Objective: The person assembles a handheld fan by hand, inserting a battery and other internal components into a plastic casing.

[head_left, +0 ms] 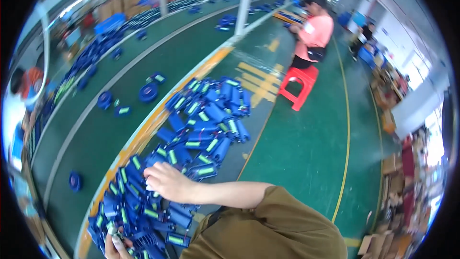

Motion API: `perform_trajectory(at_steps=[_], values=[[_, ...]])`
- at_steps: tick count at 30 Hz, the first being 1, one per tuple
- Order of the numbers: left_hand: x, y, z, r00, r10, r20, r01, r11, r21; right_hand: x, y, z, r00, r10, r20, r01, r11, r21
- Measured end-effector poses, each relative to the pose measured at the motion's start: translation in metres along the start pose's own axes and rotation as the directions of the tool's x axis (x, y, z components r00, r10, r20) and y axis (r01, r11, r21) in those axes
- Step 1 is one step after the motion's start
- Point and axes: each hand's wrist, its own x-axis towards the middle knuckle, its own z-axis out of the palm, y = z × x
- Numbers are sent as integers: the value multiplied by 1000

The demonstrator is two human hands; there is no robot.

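Observation:
A long heap of blue plastic casings [203,124] with light green patches lies along the bench beside me. My right hand [167,181] is over the near part of this heap, its fingers curled together and pointing left. Something pale shows at its fingertips, too small to name. Low at the left edge of the heap is my left hand [116,248], partly cut off by the picture's lower edge. Its fingers are bent against a small whitish piece that I cannot make out. Right beside it sits a dark blue slotted part [143,241].
Left of the bench runs a green conveyor belt [158,52] carrying round blue parts [148,92]. A metal post [246,5] rises at the belt's edge. Farther along, a person in a pink top [316,31] sits on a red stool [299,86]. Cardboard boxes [393,182] stand at right.

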Motion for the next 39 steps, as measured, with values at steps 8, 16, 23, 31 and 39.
perform_trajectory(at_steps=[8,16,23,31,39], values=[[-6,65,68,907,420,-38,-406,894,188,-24,-1,-24,999,-3,44,-10,956,295],[-23,105,99,924,348,-161,-325,933,152,-4,-13,-7,973,-89,211,-45,829,557],[-30,99,93,955,247,-166,-251,968,-8,-13,-15,-1,932,-183,312,-130,636,761],[47,-12,42,901,428,-67,-432,899,-68,-30,-76,-20,925,-273,262,-66,565,823],[74,12,108,887,409,214,-310,871,-382,-39,-116,-66,976,-185,115,114,884,453]])
